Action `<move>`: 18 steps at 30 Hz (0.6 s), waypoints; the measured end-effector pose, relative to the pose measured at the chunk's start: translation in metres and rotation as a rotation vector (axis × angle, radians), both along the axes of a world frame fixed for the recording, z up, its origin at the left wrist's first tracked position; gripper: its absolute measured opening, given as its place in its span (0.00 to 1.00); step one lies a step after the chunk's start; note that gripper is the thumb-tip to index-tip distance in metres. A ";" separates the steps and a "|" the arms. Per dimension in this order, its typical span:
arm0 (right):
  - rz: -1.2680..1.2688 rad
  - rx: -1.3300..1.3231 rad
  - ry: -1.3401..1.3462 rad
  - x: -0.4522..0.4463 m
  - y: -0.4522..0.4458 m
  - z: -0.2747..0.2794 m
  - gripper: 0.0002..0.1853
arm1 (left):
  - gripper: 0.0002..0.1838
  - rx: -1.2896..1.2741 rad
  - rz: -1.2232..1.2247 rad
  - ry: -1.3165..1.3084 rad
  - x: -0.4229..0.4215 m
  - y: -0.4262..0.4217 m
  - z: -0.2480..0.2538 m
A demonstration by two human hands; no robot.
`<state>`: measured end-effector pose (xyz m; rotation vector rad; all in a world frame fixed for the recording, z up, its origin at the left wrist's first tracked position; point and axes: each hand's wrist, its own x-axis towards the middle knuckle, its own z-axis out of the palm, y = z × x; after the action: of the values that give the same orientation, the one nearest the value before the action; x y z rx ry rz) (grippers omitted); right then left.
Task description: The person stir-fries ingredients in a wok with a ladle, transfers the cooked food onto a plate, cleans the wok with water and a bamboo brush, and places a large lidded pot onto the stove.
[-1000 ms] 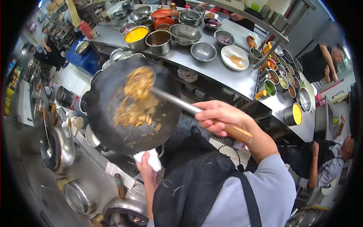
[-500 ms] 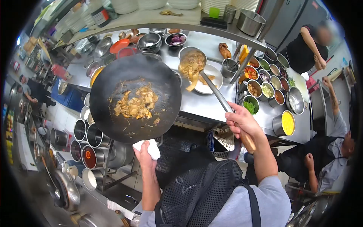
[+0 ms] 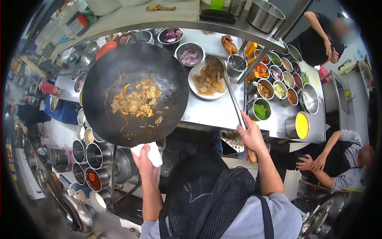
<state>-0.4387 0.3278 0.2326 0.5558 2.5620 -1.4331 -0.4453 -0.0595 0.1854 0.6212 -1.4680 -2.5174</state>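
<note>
My left hand (image 3: 145, 162) is closed on a folded white cloth (image 3: 154, 155) at the near edge of a black wok (image 3: 173, 111), holding it up. Stir-fried food (image 3: 137, 97) in brown sauce, broad noodle-like pieces among it, lies inside the wok. Wrapped round the handle of a long metal ladle (image 3: 234, 99) is my right hand (image 3: 253, 136); the handle ends in wood. The ladle's bowl is tipped over a white plate (image 3: 194, 86), where a heap of the same food (image 3: 209, 81) lies.
Metal containers of chopped ingredients, such as greens (image 3: 260, 110), stand to the right, near a pot of yellow liquid (image 3: 302, 126). Bowls of onion (image 3: 190, 57) sit behind the plate. A shelf (image 3: 183, 20) spans above. Several pots are at left. Two people stand at right.
The ladle has come down from above the plate and tipped its food onto it. My right hand has moved slightly lower. The lower-right person's hands have come together.
</note>
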 end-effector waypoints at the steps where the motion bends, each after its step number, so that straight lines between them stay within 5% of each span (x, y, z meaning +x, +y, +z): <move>1: 0.003 0.099 0.058 0.001 0.000 -0.007 0.37 | 0.14 0.005 -0.010 -0.003 -0.002 -0.003 -0.001; 5: 0.075 0.527 0.221 0.004 0.004 -0.061 0.38 | 0.13 0.018 -0.034 0.005 -0.017 -0.011 -0.005; 10: 0.067 0.478 0.122 0.013 -0.008 -0.081 0.39 | 0.14 0.040 -0.099 0.039 -0.024 -0.028 -0.026; 12: 0.069 0.485 0.170 0.023 -0.012 -0.078 0.39 | 0.27 0.047 -0.160 0.058 -0.024 -0.032 -0.032; 18: 0.053 0.646 0.285 0.036 -0.007 -0.086 0.40 | 0.24 0.039 -0.099 0.060 -0.041 -0.002 -0.037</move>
<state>-0.4026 0.3211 0.1467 0.3655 3.2387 -0.6750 -0.4860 -0.0610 0.1479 0.4848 -1.4669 -2.6207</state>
